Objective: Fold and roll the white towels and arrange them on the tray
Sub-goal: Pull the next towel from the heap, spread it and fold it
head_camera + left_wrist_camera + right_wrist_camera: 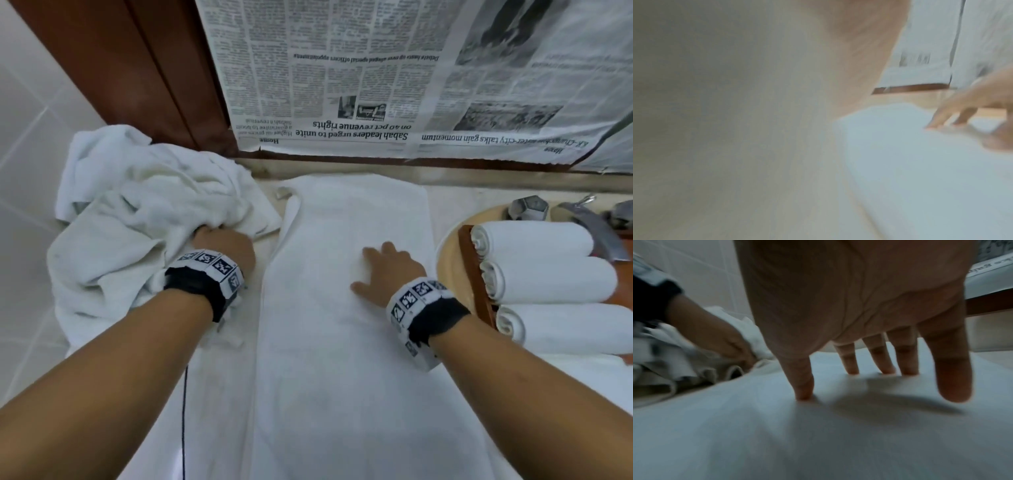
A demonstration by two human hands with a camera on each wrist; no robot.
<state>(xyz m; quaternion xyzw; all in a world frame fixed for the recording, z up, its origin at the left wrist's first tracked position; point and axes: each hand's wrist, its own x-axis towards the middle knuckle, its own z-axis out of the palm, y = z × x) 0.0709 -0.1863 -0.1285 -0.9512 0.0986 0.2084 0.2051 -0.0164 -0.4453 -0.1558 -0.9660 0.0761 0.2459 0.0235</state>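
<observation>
Towel [346, 308], folded long, fills the centre of the head view; your right hand [383, 274] rests on it mid-frame, fingers [849, 360] spread straight, tips touching; your left hand [222, 245] grips the crumpled towels [137, 212] at left; three rolled towels [548, 274] lie on the tray [474, 274] at right.

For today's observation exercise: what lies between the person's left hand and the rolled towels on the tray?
In the head view, the flat folded towel lies between the left hand and the rolled towels, with the right hand pressing on it.
</observation>
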